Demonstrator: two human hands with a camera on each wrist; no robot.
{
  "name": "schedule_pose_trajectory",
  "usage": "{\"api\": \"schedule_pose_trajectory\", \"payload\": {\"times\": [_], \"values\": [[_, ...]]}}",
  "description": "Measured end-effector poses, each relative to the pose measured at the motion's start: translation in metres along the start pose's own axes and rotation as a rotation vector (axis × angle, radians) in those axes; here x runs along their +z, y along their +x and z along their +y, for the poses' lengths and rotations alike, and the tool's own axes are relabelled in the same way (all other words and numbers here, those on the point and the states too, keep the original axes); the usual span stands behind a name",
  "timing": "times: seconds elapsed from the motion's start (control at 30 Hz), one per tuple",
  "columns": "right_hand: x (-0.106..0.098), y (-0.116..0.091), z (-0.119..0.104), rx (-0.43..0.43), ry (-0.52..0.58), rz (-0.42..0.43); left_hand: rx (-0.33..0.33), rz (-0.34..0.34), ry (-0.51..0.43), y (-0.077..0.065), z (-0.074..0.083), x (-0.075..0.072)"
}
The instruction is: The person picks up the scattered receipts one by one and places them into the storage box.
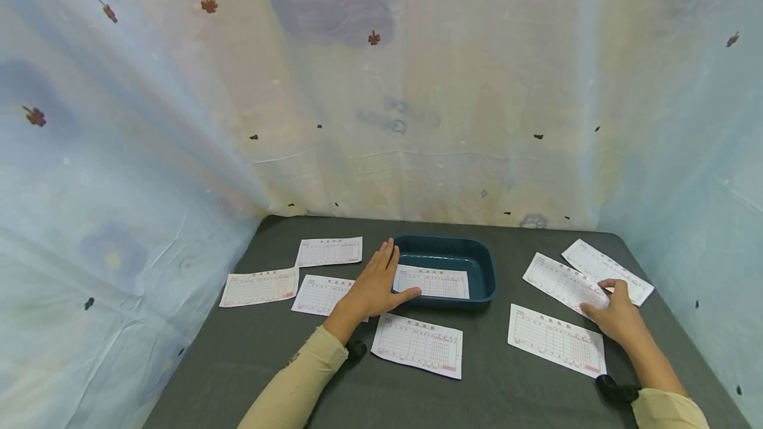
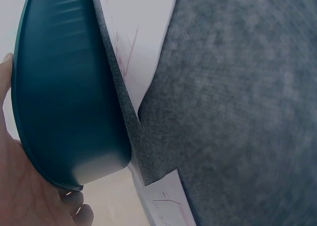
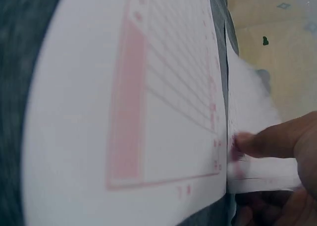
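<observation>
My left hand rests against the left rim of a dark teal plastic tray, fingers straight and thumb along the near edge. Inside the tray lies a white printed form slip. On the right, my right hand pinches the right end of another form slip between thumb and fingers. That slip partly overlaps a further slip behind it. In the right wrist view the thumb presses on top of the pinched slip, with fingers under its edge. A nearer slip lies just in front of this hand.
Left of the tray, several more slips lie on the dark grey tabletop, one partly under my left forearm and hand. Another slip sits in front of the tray. A patterned curtain encloses the table's back and sides.
</observation>
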State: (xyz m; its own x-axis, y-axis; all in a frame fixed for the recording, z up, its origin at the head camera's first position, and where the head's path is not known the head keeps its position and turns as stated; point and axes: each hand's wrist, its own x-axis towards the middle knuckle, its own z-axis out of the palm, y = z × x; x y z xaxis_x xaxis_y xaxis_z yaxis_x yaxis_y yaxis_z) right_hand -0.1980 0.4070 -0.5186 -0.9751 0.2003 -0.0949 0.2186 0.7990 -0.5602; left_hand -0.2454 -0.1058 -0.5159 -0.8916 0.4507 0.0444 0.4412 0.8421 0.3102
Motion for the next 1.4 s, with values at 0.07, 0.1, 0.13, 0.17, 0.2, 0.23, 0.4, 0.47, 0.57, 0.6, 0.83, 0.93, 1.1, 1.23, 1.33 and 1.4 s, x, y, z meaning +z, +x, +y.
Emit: {"api": "schedule_pose_trajectory", "payload": {"times": [0.07,0.1,0.13,0.17,0.2,0.23,0.4,0.47,0.57,0.6,0.83,0.93,1.1,1.23,1.33,1.4], "values": [[0.001,0.001,-0.002,-0.010,0.010,0.006,-0.003,-0.006,0.003,0.000,0.000,-0.001],[0.001,0.002,-0.002,-0.015,0.013,0.003,-0.004,-0.007,0.004,0.000,0.001,-0.001],[0.001,0.002,-0.003,-0.021,0.017,0.008,-0.006,-0.010,0.005,-0.001,0.001,-0.001],[0.001,0.003,-0.005,-0.028,0.024,0.014,-0.004,-0.007,0.007,-0.001,0.001,-0.001],[0.001,0.003,-0.006,-0.036,0.030,0.017,-0.002,-0.004,0.007,-0.001,0.000,-0.001],[0.001,0.003,-0.007,-0.040,0.038,0.021,-0.002,-0.004,0.009,-0.001,0.000,-0.001],[0.003,0.002,-0.014,-0.074,0.043,0.080,-0.001,-0.002,0.004,0.000,-0.001,0.000],[0.004,0.001,-0.016,-0.108,0.043,0.120,-0.003,-0.004,0.004,0.000,-0.001,0.000],[0.005,0.000,-0.019,-0.162,0.052,0.185,0.001,0.002,0.008,0.000,-0.001,0.001],[0.006,0.000,-0.020,-0.178,0.057,0.209,0.003,0.004,0.009,0.000,-0.001,0.001],[0.008,-0.001,-0.025,-0.204,0.099,0.310,0.008,0.008,0.000,-0.001,-0.001,0.001],[0.008,-0.002,-0.028,-0.206,0.138,0.344,0.006,0.008,0.000,0.000,-0.002,0.001],[0.007,-0.005,-0.037,-0.206,0.205,0.376,-0.001,0.009,-0.002,0.001,-0.003,0.003],[0.008,-0.007,-0.045,-0.212,0.244,0.388,-0.004,0.012,-0.010,0.001,-0.003,0.003],[0.008,-0.008,-0.050,-0.228,0.265,0.393,-0.008,0.008,-0.013,0.001,-0.003,0.002],[0.008,-0.008,-0.053,-0.231,0.294,0.401,-0.011,0.004,-0.013,0.001,-0.002,0.003]]}}
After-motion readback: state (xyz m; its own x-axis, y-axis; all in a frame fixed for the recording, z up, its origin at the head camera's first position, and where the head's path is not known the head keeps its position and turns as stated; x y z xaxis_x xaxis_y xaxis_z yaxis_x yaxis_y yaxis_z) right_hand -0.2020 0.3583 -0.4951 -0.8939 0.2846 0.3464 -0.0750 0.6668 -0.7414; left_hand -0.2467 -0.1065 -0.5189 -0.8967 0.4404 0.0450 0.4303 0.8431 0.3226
